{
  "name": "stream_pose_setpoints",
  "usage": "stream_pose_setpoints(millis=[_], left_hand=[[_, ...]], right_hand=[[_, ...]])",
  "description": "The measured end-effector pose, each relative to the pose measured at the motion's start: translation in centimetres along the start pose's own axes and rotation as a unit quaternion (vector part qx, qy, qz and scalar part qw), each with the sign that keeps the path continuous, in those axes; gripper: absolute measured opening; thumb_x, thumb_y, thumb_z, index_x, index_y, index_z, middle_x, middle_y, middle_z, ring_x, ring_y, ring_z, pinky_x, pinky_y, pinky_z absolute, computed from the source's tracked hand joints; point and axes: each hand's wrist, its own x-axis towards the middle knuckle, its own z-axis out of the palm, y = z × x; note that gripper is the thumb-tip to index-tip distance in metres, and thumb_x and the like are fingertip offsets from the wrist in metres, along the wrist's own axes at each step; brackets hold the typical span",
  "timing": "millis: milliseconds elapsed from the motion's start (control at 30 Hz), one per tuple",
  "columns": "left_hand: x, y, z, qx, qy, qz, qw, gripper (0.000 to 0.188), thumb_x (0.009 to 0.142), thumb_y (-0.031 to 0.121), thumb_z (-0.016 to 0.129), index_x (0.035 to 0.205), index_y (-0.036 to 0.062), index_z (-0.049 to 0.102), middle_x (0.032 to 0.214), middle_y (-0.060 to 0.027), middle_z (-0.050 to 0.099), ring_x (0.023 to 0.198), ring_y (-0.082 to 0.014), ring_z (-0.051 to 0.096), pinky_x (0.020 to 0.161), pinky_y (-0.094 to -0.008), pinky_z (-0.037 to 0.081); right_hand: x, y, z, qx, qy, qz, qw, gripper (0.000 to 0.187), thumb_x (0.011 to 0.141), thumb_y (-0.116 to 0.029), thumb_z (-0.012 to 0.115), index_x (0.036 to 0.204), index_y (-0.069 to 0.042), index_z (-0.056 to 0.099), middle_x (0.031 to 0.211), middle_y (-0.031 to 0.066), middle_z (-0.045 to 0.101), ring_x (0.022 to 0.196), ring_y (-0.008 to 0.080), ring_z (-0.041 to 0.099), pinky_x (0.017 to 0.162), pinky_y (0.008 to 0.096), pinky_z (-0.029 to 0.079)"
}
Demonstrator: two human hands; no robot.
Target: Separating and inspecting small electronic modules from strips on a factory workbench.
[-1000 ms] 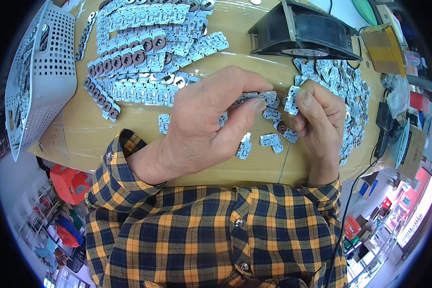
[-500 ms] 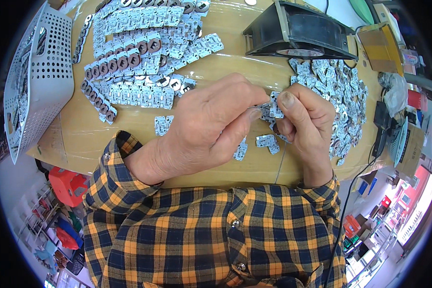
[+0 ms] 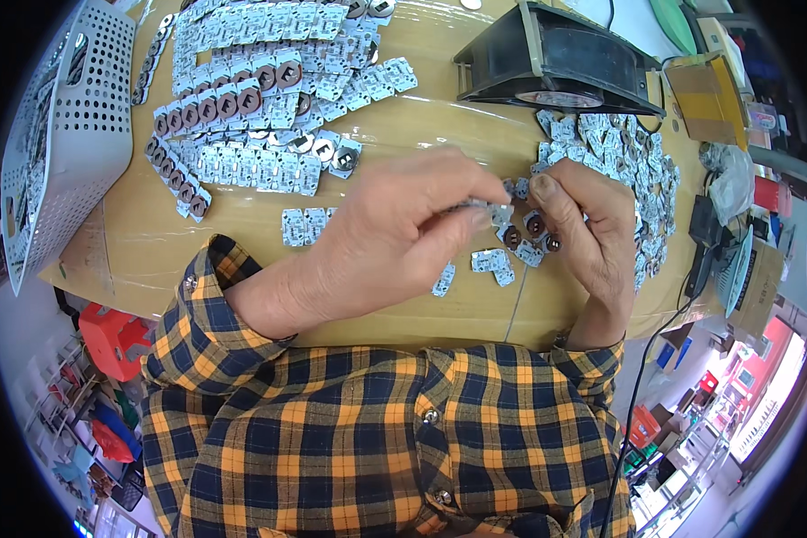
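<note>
My left hand (image 3: 394, 233) pinches a small white circuit board (image 3: 498, 215) between thumb and fingertips; much of the board is hidden and a little blurred. Close beside it, my right hand (image 3: 587, 229) is curled, its thumb pressed on another small circuit board (image 3: 520, 186), of which only an edge shows. Below the fingertips lie loose boards with round brown parts (image 3: 534, 224). A bent pair of boards (image 3: 493, 263) rests nearer to me, and a single board (image 3: 444, 280) lies under my left hand. One short strip (image 3: 303, 226) sits by my left wrist.
Joined board strips (image 3: 260, 169) lie in overlapping rows at the left. A heap of loose boards (image 3: 650, 170) spreads at the right, before a black fan (image 3: 565, 58). A white perforated basket (image 3: 94, 117) holds more boards at the far left. A cable (image 3: 659, 336) crosses the right edge.
My hands have drawn slightly apart. The board between them has shifted: one piece is now at my left fingertips, another by my right thumb. Loose boards beneath are more exposed.
</note>
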Motion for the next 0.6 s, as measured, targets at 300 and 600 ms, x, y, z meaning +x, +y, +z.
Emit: stream_pose_setpoints(millis=[300,600], left_hand=[[-0.1,0.6,-0.2,-0.357,0.046,-0.244,0.901,0.02,0.093,0.003,0.061,0.11,-0.0059,0.061,0.084,-0.0075,0.065,0.067,-0.0097,0.065,0.054,-0.019,0.053],[-0.1,0.7,-0.6,-0.297,0.015,-0.247,0.922,0.02,0.092,0.001,0.062,0.109,-0.0072,0.061,0.086,-0.0087,0.066,0.07,-0.0092,0.065,0.054,-0.0185,0.053]], right_hand=[[-0.2,-0.4,1.4,0.097,-0.006,-0.076,0.992,0.017,0.091,-0.005,0.058,0.078,0.002,0.064,0.06,0.0056,0.057,0.051,0.0131,0.054,0.048,0.027,0.04],[-0.4,-0.8,2.2,0.121,-0.018,-0.027,0.992,0.017,0.093,-0.007,0.058,0.08,0.002,0.065,0.053,0.0011,0.054,0.046,0.0067,0.05,0.044,0.0225,0.037]])
